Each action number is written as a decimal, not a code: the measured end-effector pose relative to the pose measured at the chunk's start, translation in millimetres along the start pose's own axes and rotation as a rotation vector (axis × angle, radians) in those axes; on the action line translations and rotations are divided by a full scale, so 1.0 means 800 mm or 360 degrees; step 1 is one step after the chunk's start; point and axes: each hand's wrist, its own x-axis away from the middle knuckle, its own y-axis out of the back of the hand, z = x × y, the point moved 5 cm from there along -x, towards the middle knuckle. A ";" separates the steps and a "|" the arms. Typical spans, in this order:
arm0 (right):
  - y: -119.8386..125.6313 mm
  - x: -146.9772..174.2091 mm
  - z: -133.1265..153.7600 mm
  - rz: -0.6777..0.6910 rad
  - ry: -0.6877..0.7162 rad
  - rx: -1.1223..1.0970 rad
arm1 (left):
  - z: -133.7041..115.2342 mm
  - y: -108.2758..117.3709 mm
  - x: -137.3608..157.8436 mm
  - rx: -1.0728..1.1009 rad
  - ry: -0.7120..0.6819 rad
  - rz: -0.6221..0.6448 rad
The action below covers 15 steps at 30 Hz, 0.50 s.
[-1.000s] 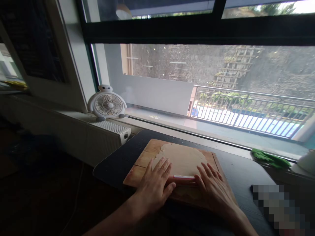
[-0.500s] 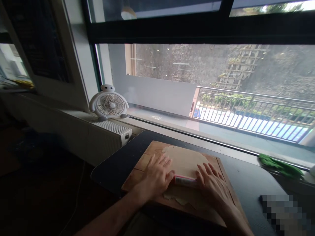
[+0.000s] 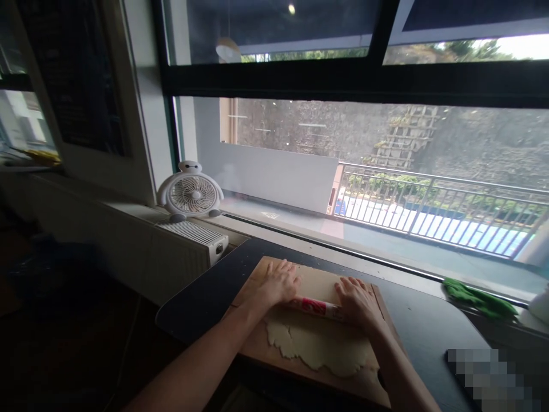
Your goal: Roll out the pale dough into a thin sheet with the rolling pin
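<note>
Rolling pin [image 3: 329, 310] farther forward; red label [image 3: 314, 306] illegible; left grip [image 3: 281, 283], right grip [image 3: 357, 296] both apart.

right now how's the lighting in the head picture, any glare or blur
Head view: bright window backlights the scene, with pale streaks on the glass that look like reflections; head view: the lower-left floor sinks nearly to black; head view: the dough reads clearly, but the roller's print is too soft to read.

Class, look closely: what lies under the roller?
A flattened dough sheet shows on both sides of the roller, lying on a wooden board. The strip directly beneath the roller is hidden.
</note>
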 end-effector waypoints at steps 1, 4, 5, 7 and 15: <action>0.000 -0.003 -0.001 0.0002 -0.0011 -0.0003 | 0.001 -0.002 -0.004 0.0001 0.0004 0.0024; -0.005 0.022 -0.001 0.0029 -0.0056 -0.0012 | -0.007 0.003 0.025 -0.0022 -0.0086 -0.0050; -0.007 0.040 0.001 0.0023 -0.0062 -0.0006 | -0.012 0.007 0.045 -0.0025 -0.0142 -0.0109; -0.010 0.085 0.008 -0.0039 -0.0042 0.0034 | -0.022 0.018 0.091 -0.0001 -0.0240 -0.0214; -0.008 0.147 0.020 -0.0238 0.0040 0.0135 | -0.033 0.031 0.146 0.0068 -0.0355 -0.0271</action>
